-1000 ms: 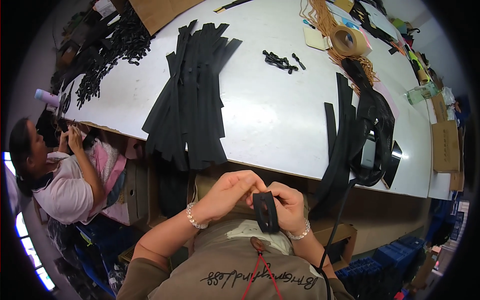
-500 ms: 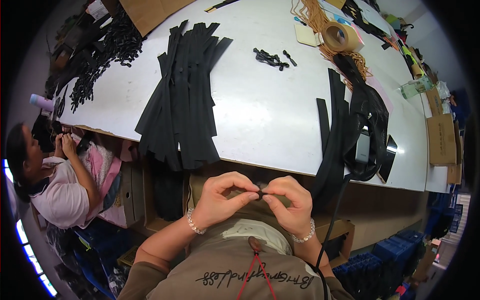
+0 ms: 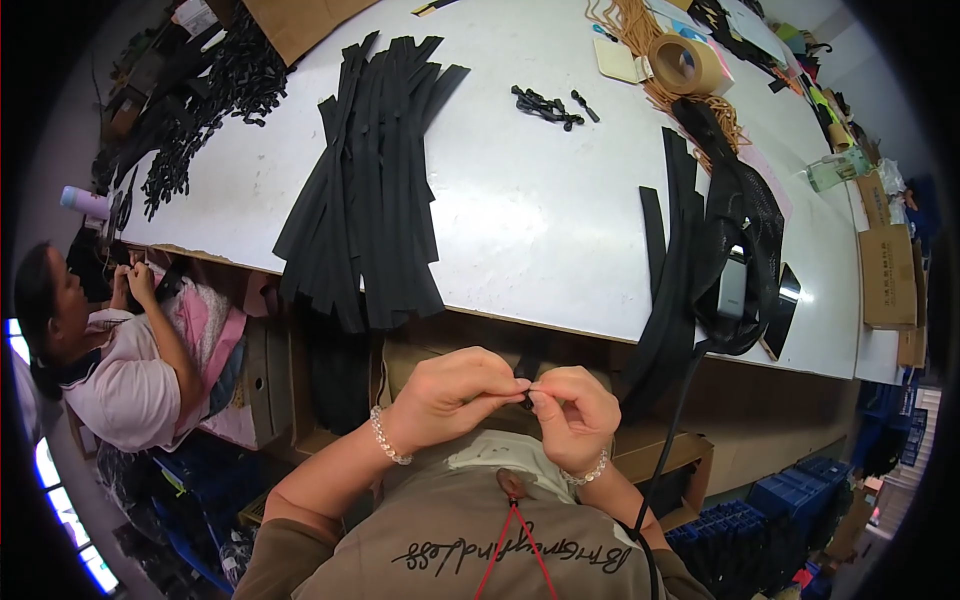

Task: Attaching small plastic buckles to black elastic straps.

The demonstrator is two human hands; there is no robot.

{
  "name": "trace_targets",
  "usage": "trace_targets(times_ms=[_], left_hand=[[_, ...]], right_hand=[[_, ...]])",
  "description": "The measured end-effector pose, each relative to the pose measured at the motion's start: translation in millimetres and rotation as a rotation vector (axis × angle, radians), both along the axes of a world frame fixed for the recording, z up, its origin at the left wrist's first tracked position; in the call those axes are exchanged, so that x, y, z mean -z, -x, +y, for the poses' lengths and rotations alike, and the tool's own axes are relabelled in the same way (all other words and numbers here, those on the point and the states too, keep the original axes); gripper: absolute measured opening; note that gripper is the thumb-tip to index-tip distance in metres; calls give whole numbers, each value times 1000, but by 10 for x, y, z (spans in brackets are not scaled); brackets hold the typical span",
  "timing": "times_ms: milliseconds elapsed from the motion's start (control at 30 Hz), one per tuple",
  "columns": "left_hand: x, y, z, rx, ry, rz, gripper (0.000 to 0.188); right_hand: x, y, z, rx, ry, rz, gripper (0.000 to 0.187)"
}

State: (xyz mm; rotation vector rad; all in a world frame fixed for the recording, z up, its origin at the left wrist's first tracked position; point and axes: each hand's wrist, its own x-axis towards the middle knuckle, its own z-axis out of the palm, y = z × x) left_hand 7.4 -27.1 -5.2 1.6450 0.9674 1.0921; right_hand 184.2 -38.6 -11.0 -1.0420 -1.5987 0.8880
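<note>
In front of my body, just off the table's near edge, my left hand (image 3: 455, 393) and my right hand (image 3: 577, 416) meet with thumbs and forefingers pinched. Between the fingertips is a small black piece (image 3: 527, 402), mostly covered, so its kind cannot be made out. Ahead on the left, a thick bundle of long black fabric strips (image 3: 372, 200) lies on the white table (image 3: 540, 230) and hangs over its edge. A few small black cord pulls (image 3: 545, 106) rest farther back. More black strips (image 3: 672, 245) drape over the edge at the right.
A black mesh pouch (image 3: 755, 215) with a grey device (image 3: 732, 285) and a cable lies right. Behind it are a tape roll (image 3: 690, 62) and tan cords (image 3: 620, 25). A pile of black pulls (image 3: 235, 80) is far left. Another person (image 3: 130, 370) sits left.
Both hands stay together; the fingertips have shifted slightly around the small black piece, and my right fingers are curled in more. The view has tilted a little.
</note>
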Motion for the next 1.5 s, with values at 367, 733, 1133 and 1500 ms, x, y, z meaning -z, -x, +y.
trace_targets(times_ms=[367, 733, 1133, 1500], left_hand=[[108, -88, -53, -119, -6, -147, 20], [142, -77, -61, -113, -72, -116, 21], [116, -90, -67, -111, -94, -37, 15], [172, -130, -79, -151, -131, 25, 17]], right_hand=[[16, -23, 2, 28, -132, 92, 12], [28, -37, -12, 19, -175, 58, 17], [3, -32, 26, -31, -2, 84, 18], [16, -8, 20, 1, -5, 40, 19]])
